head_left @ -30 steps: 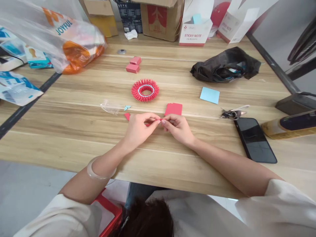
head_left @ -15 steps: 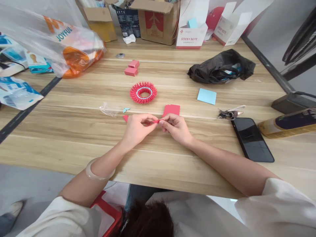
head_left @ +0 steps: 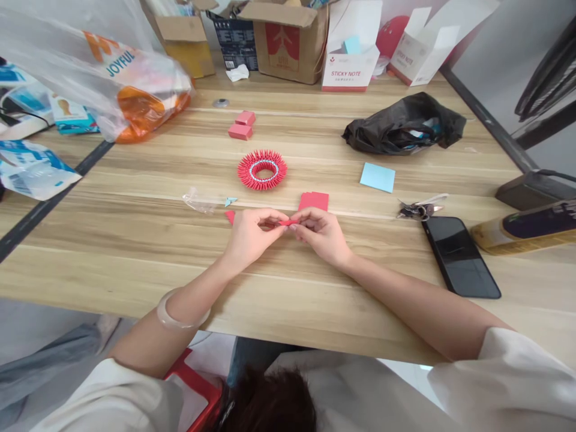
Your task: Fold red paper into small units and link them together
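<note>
My left hand [head_left: 250, 235] and my right hand [head_left: 321, 234] meet over the wooden table [head_left: 135, 240], both pinching one small folded red paper piece [head_left: 288, 222] between thumbs and fingertips. Just beyond them lies a small stack of red paper squares [head_left: 314, 200]. A ring built of red folded pieces with a pale blue inner edge [head_left: 262, 170] sits further back. A loose red folded piece [head_left: 230, 215] lies left of my left hand, with a tiny blue one [head_left: 230, 200] behind it.
A phone [head_left: 459, 255], keys [head_left: 416, 208] and a blue note pad [head_left: 377, 177] lie to the right; a black bag [head_left: 402, 125] behind them. Two pink blocks [head_left: 242, 125], cardboard boxes [head_left: 283, 39], a sticky-note box [head_left: 348, 69] and a plastic shopping bag [head_left: 99, 72] line the back.
My fingers have shifted slightly on the red piece, which now shows more between my hands. A person's grey-clad leg has come into view at the lower left.
</note>
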A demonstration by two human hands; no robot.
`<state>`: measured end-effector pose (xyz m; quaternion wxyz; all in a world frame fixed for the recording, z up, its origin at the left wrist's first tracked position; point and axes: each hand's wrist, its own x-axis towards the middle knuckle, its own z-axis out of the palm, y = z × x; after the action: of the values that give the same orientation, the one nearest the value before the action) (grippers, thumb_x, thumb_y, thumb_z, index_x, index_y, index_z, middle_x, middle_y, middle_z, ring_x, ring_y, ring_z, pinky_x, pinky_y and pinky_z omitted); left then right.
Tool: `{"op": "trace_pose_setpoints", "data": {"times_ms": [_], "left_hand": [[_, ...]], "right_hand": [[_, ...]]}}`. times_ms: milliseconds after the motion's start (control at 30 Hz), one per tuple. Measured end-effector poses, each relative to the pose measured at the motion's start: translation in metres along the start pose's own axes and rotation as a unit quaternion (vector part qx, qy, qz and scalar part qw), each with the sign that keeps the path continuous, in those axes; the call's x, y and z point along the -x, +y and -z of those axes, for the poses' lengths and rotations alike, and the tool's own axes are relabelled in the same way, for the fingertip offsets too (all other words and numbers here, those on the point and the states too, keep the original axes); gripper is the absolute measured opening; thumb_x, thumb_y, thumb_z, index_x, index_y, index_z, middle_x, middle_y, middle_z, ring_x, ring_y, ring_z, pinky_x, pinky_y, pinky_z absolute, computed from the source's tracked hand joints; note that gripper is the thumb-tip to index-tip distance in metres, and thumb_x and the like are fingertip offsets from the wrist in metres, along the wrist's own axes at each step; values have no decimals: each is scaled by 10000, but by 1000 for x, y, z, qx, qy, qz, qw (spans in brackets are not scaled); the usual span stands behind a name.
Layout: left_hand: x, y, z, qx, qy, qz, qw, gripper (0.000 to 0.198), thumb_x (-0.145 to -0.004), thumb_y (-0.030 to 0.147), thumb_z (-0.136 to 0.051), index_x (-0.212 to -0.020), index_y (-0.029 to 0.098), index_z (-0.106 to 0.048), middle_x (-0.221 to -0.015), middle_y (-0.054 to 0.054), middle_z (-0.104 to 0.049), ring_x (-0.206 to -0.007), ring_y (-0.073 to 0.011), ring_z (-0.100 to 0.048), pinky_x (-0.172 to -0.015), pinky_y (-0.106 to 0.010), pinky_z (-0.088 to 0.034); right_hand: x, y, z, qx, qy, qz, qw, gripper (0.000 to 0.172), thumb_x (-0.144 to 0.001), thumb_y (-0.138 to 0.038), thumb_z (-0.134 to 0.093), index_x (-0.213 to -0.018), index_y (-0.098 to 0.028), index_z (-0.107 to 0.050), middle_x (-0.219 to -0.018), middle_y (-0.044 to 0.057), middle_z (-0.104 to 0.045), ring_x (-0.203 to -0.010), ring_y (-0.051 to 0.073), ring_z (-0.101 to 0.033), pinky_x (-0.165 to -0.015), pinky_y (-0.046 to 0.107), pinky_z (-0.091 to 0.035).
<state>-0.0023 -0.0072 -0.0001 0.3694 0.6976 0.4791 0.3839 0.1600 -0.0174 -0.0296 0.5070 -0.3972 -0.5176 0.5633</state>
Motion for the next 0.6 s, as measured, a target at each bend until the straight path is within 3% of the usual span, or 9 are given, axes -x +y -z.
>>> {"op": "trace_pose_setpoints", "data": {"times_ms": [600], "left_hand": [[0, 0, 0, 30, -7, 16, 999, 143, -717, 225, -682, -830, 144, -716, -839, -59, -743, -736, -177, -696, -724, -282, -579]], "right_hand": [[-1, -1, 0, -2, 10, -22, 1000, 219, -699, -318, -725, -809, -156, -627, -679, 5, -640, -535, 65, -523, -514, 214, -445]]}}
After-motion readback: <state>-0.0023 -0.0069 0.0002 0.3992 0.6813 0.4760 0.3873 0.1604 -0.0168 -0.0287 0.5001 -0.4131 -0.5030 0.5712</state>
